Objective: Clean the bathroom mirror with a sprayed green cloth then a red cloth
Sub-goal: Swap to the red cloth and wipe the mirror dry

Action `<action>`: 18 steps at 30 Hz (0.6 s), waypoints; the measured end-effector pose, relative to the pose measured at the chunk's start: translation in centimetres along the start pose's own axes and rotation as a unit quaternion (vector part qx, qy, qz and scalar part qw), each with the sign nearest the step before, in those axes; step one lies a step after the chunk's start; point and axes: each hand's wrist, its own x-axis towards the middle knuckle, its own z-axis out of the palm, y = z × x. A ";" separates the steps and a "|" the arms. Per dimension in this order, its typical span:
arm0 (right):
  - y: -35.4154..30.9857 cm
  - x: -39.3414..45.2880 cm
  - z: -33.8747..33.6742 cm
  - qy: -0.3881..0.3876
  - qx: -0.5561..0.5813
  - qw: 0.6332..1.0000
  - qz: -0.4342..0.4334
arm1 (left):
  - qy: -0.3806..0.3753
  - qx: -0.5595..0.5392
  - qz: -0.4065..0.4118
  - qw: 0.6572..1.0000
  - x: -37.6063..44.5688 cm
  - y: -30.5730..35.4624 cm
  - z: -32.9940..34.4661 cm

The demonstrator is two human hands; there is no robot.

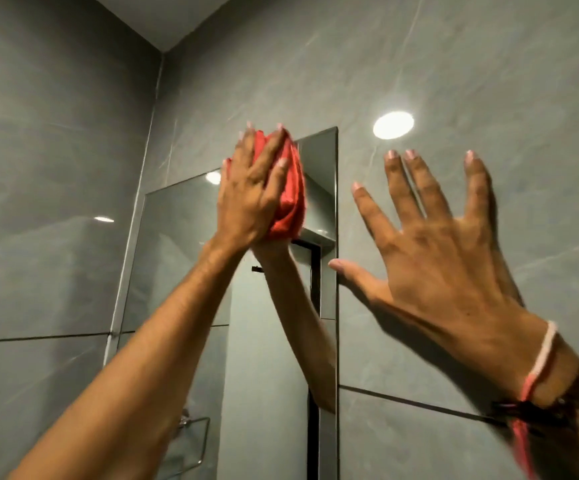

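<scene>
The bathroom mirror (184, 258) hangs on the grey tiled wall, its top right corner near the middle of the view. My left hand (251, 194) presses a bunched red cloth (290, 188) flat against the upper part of the mirror. The arm and cloth are reflected in the glass below. My right hand (433, 258) is spread flat on the tile wall just right of the mirror's edge, holding nothing. It wears thread bracelets at the wrist. No green cloth is in view.
Grey glossy wall tiles (489, 81) surround the mirror, with a bright ceiling-light reflection (393, 125). The wall corner (158, 98) runs up on the left. A metal towel rail (196, 441) shows at the lower part of the mirror.
</scene>
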 end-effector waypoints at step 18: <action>-0.2 0.5 6.5 0.146 0.096 0.984 0.025 | 0.049 -0.009 -0.502 0.863 -43.1 -18.0 -3.3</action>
